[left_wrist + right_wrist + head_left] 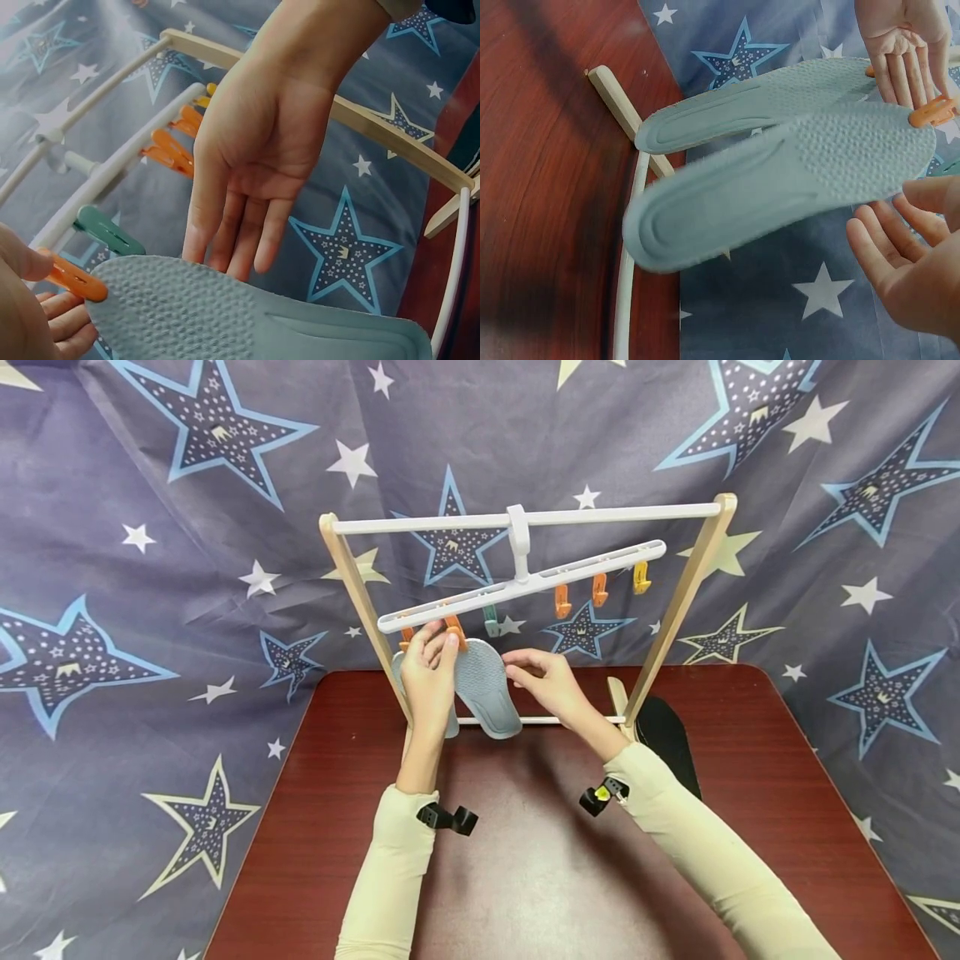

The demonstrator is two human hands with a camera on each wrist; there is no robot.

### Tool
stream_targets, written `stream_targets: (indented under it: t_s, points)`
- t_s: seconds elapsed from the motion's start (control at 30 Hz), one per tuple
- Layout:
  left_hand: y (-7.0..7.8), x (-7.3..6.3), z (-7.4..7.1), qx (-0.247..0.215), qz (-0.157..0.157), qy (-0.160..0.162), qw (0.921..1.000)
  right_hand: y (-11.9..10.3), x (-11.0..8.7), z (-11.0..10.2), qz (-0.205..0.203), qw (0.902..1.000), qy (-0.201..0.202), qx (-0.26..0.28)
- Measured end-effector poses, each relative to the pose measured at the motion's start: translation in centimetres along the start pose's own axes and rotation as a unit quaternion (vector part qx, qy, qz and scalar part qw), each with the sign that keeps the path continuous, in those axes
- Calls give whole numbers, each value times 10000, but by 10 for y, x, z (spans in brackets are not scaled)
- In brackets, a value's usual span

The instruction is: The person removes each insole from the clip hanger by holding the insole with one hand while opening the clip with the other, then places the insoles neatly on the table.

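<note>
A grey-blue shoe insole (487, 685) with a dimpled surface hangs tilted, an orange clothespin (75, 279) gripping its upper end. My left hand (429, 681) is at that clothespin, its thumb and fingers around the handle end; the index fingertip is hidden. My right hand (551, 681) is at the insole's right edge, fingers mostly straight and apart from the thumb in the right wrist view. Behind my left hand hangs a second insole (705, 120), held by another orange clothespin (406, 635). Both clothespins hang from a tilted white hanger bar (585, 568).
The hanger hooks on the white top rod (615, 516) of a wooden-sided rack (678, 610). A green clothespin (491, 621), two orange ones and a yellow clothespin (641, 578) hang farther right. A black object (667, 743) lies on the red-brown table (360, 827) by the rack's right foot.
</note>
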State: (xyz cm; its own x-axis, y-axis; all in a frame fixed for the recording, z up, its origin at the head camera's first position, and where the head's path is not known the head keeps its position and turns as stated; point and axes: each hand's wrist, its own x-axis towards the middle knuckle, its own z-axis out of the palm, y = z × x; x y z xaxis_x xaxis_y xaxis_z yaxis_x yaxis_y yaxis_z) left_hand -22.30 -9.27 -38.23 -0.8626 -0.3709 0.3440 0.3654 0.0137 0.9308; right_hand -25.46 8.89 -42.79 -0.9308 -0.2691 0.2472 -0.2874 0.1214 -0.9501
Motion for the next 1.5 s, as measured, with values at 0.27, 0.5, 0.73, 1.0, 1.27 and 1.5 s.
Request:
stream_targets:
  t_s: [0.27,0.5,0.73,1.0,1.27,1.5]
  points:
    - [3,2,-1,228,-196,-23,9995,0,-1,6,35,10000,13,45]
    - [4,4,-1,194,-87,-56,9998,1,-1,10,196,9998,53,14]
    - [2,4,0,22,-174,-214,9996,6,-2,14,411,9985,72,342]
    - [1,7,0,-76,-430,-431,9981,6,-5,17,599,9961,107,640]
    - [0,6,2,-165,-515,-394,9978,7,-9,17,627,9942,79,866]
    - [-3,7,4,-226,-439,-305,9983,11,-10,17,684,9929,50,968]
